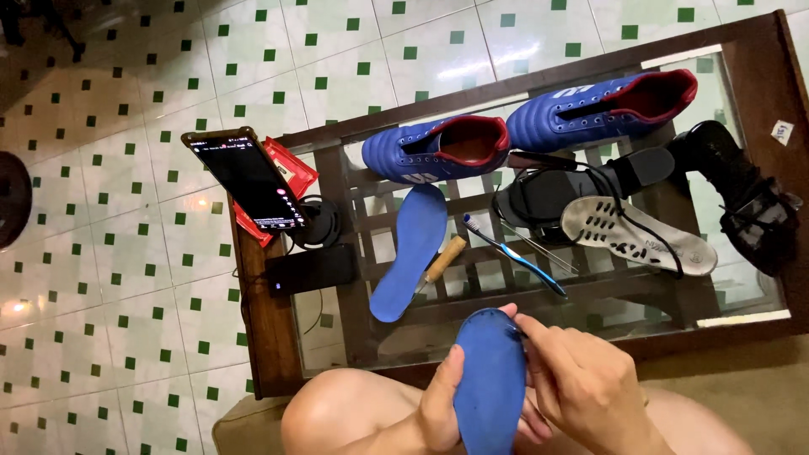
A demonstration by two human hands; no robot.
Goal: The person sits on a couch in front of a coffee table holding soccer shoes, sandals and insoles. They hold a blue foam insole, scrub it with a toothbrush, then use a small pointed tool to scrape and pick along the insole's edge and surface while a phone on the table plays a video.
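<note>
Head view under bright, even indoor light from above. White glare patches lie on the glossy tiled floor (126, 202) and streak the glass table top (674, 303). Shadows are soft and short — deepest at the upper left corner. Focus is sharp across the table; straight lines bow slightly toward the edges — mild wide-angle distortion. No motion blur.

My glass-topped wooden table (763, 63) has two blue shoes (438, 150) along the far edge, a blue insole (410, 253), toothbrush (514, 254) mid-table, phone (250, 179) at the left corner.
</note>
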